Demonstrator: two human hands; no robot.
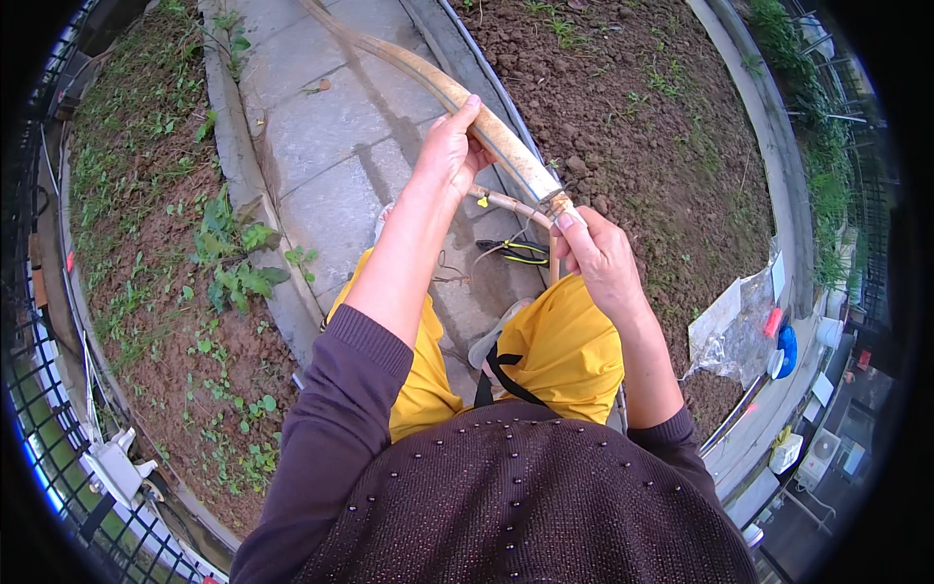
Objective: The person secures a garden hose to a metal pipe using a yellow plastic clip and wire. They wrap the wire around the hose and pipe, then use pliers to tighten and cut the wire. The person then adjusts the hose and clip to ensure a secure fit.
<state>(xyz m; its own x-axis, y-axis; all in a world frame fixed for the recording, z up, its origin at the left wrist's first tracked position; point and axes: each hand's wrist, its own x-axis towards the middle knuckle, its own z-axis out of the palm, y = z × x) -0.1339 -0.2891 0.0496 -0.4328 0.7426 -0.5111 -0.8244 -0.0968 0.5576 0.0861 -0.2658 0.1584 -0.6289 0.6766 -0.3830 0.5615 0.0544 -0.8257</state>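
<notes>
A thick, dirt-stained pale hose (409, 60) with a thin blue stripe runs from the far path toward me. My left hand (454, 148) is closed around it a little short of its end. At that end my right hand (595, 248) pinches the narrowed tip, where a thin wire (556, 196) is wrapped around; my fingers partly hide the joint. A thinner tan hose (508, 203) passes below my hands. Pliers (516, 251) with black and yellow-green handles lie on the paving between my feet, beside loose bits of wire (450, 271).
A stone-slab path (321, 136) runs between two soil beds. Weeds grow in the left bed (146, 224); the right bed (623, 88) is mostly bare brown soil. Clear plastic sheeting (735, 326) lies at the right edge near a blue container (786, 350). Black mesh fencing (63, 467) stands at left.
</notes>
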